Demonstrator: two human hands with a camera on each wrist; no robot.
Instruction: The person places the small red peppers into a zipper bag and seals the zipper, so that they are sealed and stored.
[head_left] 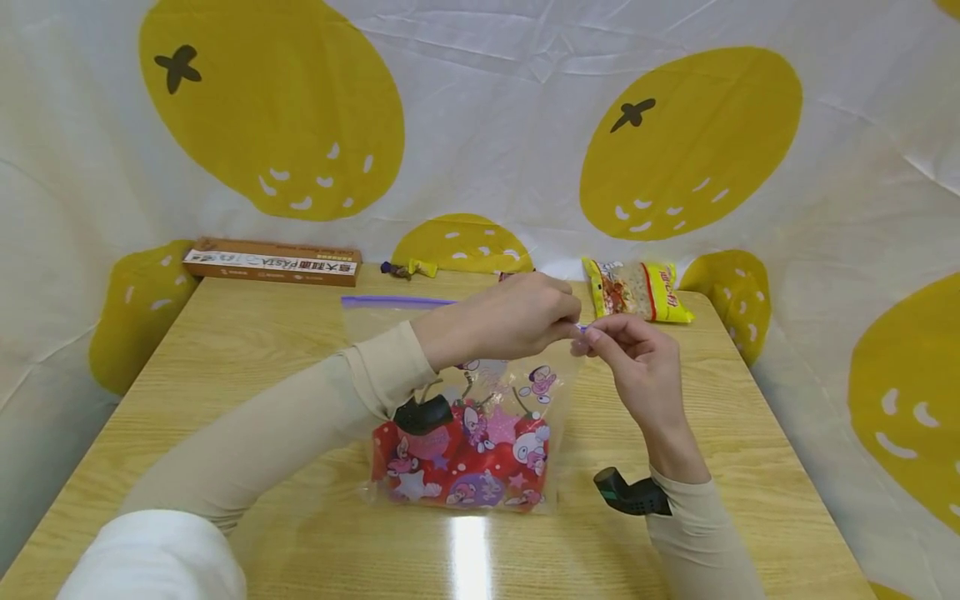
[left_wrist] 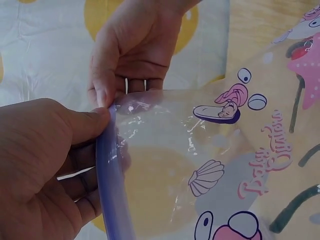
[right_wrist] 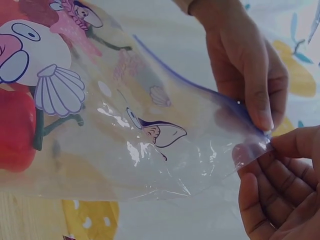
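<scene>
A clear zip-top bag [head_left: 517, 392] printed with cartoon shells and stars lies on the table, its purple zip strip [left_wrist: 107, 165] along the top edge. Inside show red round things with dark green stems [right_wrist: 15, 135], like cherries or small red fruit. My left hand [head_left: 517, 317] reaches across the bag and pinches the zip strip near its right end. At the bag's top right corner, my right hand [head_left: 641, 367] pinches the same edge between thumb and finger. The two hands' fingertips nearly meet there, in the right wrist view too, with the corner lifted.
Along the back of the table are a brown pasta box [head_left: 273, 261], small wrapped candies [head_left: 408, 268] and a yellow food packet [head_left: 639, 290]. A dark red wrapper [head_left: 513, 275] shows partly behind my left hand. A fruit-print cloth [head_left: 495, 108] hangs behind.
</scene>
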